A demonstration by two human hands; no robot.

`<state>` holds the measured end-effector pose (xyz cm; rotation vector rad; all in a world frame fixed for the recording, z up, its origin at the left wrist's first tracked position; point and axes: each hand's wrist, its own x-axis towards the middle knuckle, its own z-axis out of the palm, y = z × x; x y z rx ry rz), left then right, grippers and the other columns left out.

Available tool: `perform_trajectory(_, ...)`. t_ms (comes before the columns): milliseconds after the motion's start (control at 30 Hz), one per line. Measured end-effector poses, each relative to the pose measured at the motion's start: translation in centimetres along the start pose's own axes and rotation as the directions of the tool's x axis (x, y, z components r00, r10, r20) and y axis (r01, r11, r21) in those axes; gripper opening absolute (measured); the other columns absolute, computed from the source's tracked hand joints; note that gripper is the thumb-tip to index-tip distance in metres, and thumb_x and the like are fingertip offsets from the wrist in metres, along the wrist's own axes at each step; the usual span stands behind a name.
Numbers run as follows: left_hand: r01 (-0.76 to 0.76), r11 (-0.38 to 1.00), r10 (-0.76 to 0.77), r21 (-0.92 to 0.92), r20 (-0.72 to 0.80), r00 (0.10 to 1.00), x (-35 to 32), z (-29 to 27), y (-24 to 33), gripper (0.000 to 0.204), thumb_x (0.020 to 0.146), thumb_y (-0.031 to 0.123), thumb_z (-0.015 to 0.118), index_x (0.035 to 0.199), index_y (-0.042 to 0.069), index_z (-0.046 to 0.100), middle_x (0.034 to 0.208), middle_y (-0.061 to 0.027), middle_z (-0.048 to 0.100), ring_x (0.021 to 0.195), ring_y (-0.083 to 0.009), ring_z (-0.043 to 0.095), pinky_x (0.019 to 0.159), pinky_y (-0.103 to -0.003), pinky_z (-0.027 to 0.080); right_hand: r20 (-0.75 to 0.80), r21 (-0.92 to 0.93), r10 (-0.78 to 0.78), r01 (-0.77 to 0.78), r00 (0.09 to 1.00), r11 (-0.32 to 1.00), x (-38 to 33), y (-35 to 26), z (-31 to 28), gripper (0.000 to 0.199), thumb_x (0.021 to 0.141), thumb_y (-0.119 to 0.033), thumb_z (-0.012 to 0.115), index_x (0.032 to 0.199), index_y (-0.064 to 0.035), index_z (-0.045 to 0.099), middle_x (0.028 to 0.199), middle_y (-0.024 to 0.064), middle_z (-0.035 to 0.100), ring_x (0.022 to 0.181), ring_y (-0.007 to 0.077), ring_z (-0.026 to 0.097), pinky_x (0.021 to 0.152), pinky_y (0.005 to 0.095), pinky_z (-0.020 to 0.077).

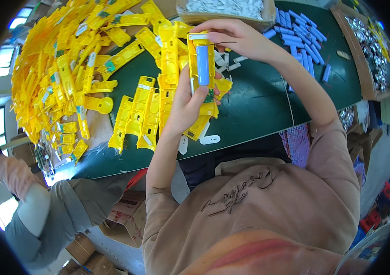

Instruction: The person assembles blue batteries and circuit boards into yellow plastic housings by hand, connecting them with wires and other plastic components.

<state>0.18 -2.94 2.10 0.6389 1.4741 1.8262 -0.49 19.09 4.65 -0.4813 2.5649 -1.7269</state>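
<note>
My left hand (188,103) is wrapped round the lower part of a yellow plastic casing (193,55), its thumb across the bottom. A blue cylindrical battery cell (203,66) lies lengthwise inside it. Near the thumb, a bit of green circuit board (210,95) shows. My right hand (234,36) is closed on the casing's far end, with its fingers by a white piece (198,36) there. A thin dark wire (224,42) sticks out beside those fingers. The right fingertips are partly hidden.
A large heap of yellow casings (62,59) covers the table's left. More casings (135,114) lie in a row beside my left hand. Blue cells (300,36) are piled far right, near a box of white parts (227,9). Another person's hand (16,174) is at left.
</note>
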Motion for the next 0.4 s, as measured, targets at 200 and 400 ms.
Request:
perform_trajectory(200, -0.025, 0.991, 0.017, -0.133, -0.064, 0.998, 1.9, 1.4, 2.1, 0.054, 0.091, 0.000, 0.038, 0.141, 0.006, 0.018, 0.112, -0.0150, 0.053, 0.087, -0.0161, 0.057, 0.077, -0.033, 0.052, -0.182, -0.158, -0.263, 0.236, 0.947, 0.959, -1.3, -0.4, 0.7, 0.041, 0.098, -0.026, 0.038, 0.131, -0.0050, 0.047, 0.123, 0.0066, 0.056, 0.110, 0.0155, 0.052, 0.093, 0.0289, 0.0413)
perform_trajectory(400, -0.054, 0.998, 0.056, 0.044, -0.054, 0.997, 5.3, 1.8, 3.3, 0.055, 0.092, 0.003, 0.040, 0.142, 0.008, 0.018, 0.112, -0.0137, 0.052, 0.089, -0.0193, 0.058, 0.077, -0.035, 0.052, -0.276, -0.038, -0.263, 0.263, 0.924, 0.964, 0.5, 0.5, -1.0, 0.036, 0.095, -0.022, 0.045, 0.128, -0.0077, 0.051, 0.125, 0.0128, 0.054, 0.106, 0.0211, 0.057, 0.090, 0.0310, 0.0448)
